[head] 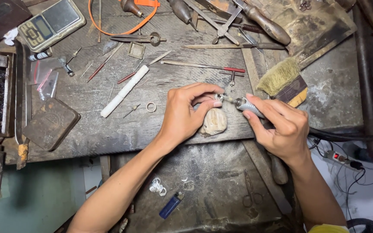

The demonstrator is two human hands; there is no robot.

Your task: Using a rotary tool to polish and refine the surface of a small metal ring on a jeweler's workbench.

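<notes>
My right hand (281,129) grips a grey rotary handpiece (248,105) whose black hose runs off to the right. Its tip points left at the fingertips of my left hand (186,112). My left hand pinches something very small at the tool's tip; what it is I cannot make out. Both hands meet above a worn pale bench peg (214,123) at the front edge of the dark wooden workbench (109,129).
A silver ring (151,107), a white stick (124,91), files, scissors (141,39), a flat brush (281,77) and a digital scale (50,23) lie on the bench. Below it, a tray holds a blue lighter (171,206) and scissors (251,194). A power strip (339,157) lies right.
</notes>
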